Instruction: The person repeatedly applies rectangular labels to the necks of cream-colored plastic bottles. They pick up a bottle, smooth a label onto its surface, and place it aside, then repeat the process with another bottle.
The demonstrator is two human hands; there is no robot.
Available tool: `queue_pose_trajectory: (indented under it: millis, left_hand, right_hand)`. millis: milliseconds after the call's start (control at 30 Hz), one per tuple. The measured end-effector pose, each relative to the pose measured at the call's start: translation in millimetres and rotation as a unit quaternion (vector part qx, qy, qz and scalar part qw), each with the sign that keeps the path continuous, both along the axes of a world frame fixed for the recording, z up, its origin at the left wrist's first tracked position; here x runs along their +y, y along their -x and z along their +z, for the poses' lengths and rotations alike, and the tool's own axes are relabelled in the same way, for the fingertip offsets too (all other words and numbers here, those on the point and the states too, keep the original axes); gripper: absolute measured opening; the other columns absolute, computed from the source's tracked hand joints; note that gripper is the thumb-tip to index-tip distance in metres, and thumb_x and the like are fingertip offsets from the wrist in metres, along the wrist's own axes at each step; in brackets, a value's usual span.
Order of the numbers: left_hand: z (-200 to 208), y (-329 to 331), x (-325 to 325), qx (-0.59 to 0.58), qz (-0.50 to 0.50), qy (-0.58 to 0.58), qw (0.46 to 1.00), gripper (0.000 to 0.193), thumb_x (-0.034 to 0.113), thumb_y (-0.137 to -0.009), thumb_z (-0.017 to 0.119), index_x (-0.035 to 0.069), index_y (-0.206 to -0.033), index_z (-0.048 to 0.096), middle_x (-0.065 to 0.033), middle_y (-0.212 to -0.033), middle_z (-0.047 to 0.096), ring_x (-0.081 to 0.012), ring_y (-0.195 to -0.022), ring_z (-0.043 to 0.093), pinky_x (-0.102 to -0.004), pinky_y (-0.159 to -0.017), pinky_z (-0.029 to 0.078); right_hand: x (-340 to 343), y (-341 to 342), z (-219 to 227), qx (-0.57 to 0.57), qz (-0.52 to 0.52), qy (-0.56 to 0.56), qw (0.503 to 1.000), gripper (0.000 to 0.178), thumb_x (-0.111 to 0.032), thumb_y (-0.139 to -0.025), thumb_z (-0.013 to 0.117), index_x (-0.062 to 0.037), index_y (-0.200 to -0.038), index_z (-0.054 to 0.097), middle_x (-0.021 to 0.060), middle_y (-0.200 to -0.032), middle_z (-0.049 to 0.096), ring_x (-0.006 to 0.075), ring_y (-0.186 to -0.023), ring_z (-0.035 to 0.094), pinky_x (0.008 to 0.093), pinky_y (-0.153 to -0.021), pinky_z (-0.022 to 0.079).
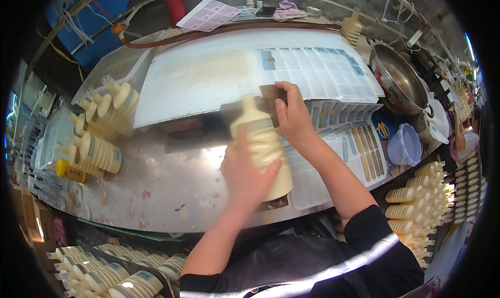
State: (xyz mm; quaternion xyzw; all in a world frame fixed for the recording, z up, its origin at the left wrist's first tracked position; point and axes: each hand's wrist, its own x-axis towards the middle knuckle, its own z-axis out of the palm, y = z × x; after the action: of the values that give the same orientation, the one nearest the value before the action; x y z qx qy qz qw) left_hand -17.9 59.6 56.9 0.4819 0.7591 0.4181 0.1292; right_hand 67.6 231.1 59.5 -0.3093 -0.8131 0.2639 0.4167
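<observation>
In front of me a cream-coloured bottle (279, 179) with a ribbed body and narrow neck lies on the worktop, its neck pointing away. My left hand (244, 168), smeared by motion, is wrapped over the bottle's left side, thumb across its front. A pale label shows near the bottle's shoulder. My right hand (296, 116) pinches a dark brown flat piece (270, 96) between thumb and fingers, just right of the bottle's neck. I cannot make out what that piece is. Sheets of blue-and-clear labels (312, 71) lie beyond my right hand.
Several finished-looking cream bottles (104, 110) stand at the left, near a yellow tub (70, 171). A metal pan (398, 76) and a lilac bucket (405, 146) sit at the right. Crates of bottles (133, 285) flank me below. A red bottle (175, 9) stands at the back.
</observation>
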Motion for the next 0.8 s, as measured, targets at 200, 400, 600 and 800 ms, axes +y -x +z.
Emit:
queue_pose_trajectory:
  millis: [200, 400, 600, 800]
  left_hand:
    - [-6, -1, 0, -0.01, 0.021, 0.018, 1.0, 0.119, 0.038, -0.074, 0.082, 0.011, -0.165, 0.012, -0.0227, -0.141, 0.047, -0.0421, -0.13, 0.049, -0.0514, -0.111, 0.04]
    - [-3, 2, -1, -0.038, 0.034, 0.032, 0.998, 0.116, 0.039, -0.074, 0.082, -0.001, -0.161, 0.018, -0.0264, -0.147, 0.045, -0.0429, -0.136, 0.047, -0.0493, -0.115, 0.038]
    - [-4, -6, 4, 0.008, 0.062, 0.05, 0.997, 0.11, 0.036, -0.075, 0.083, -0.005, -0.157, 0.023, -0.0261, -0.147, 0.047, -0.041, -0.136, 0.047, -0.0482, -0.113, 0.04]
    - [-41, 8, 13, 0.09, 0.055, 0.153, 0.983, 0.076, 0.035, -0.086, 0.078, -0.001, -0.143, 0.042, -0.0155, -0.131, 0.056, -0.0309, -0.122, 0.057, -0.0413, -0.103, 0.046]
  right_hand:
    - [0, 0, -16, 0.058, -0.017, -0.012, 0.998, 0.038, -0.004, -0.101, 0.051, -0.0005, -0.138, 0.046, 0.0196, -0.129, 0.054, 0.0347, -0.118, 0.057, 0.0408, -0.104, 0.045]
    - [-17, -17, 9, 0.076, -0.047, 0.016, 0.996, 0.042, -0.003, -0.094, 0.063, -0.0033, -0.135, 0.051, 0.0207, -0.121, 0.064, 0.0356, -0.107, 0.066, 0.0409, -0.093, 0.053]
    - [-63, -35, 19, 0.024, 0.052, -0.261, 0.964, 0.03, -0.009, -0.073, 0.075, -0.0082, -0.104, 0.072, 0.0082, -0.098, 0.073, 0.0281, -0.086, 0.071, 0.0389, -0.074, 0.055]
    - [-108, 29, 44, -0.056, 0.048, -0.27, 0.96, 0.021, -0.011, -0.062, 0.077, -0.0099, -0.078, 0.064, 0.0055, -0.078, 0.062, 0.0249, -0.076, 0.063, 0.0371, -0.073, 0.048]
